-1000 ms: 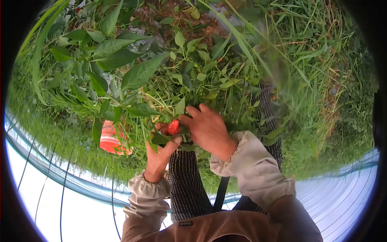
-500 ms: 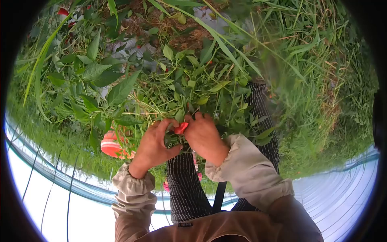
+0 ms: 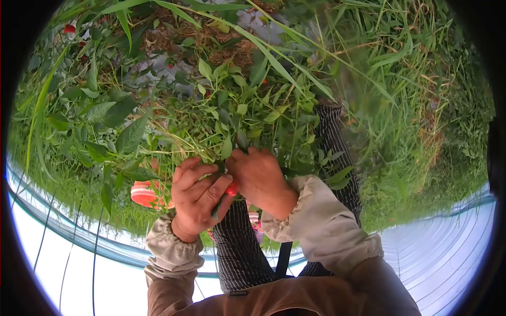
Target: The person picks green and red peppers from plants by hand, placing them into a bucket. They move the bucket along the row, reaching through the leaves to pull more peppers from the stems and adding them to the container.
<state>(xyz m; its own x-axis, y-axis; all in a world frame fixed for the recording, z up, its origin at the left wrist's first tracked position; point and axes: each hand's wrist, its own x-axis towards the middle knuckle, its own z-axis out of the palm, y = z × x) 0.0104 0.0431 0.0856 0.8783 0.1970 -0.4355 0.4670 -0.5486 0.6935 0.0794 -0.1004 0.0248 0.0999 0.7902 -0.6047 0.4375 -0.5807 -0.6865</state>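
A glossy red pepper (image 3: 232, 188) shows between my two hands, just at the fingertips of my left hand (image 3: 199, 196). My left fingers are curled onto it, and part of the fruit is hidden. Close beside it, my right hand (image 3: 259, 179) has its back to me and its fingers bent into the green leaves (image 3: 225, 147) of the pepper plant. What those fingertips hold, if anything, is hidden. A dark leaf pokes out beneath my left thumb.
A red-orange object with a white band (image 3: 144, 193) stands in the grass left of my hands. My striped trouser legs (image 3: 240, 247) straddle the plants. More red peppers (image 3: 69, 29) hang at upper left. Tall grass (image 3: 411, 105) fills the right side.
My left hand has rolled over and its fingers have closed in on the red pepper, which now sits slightly lower. My right hand has shifted a little left and stays bent into the leaves.
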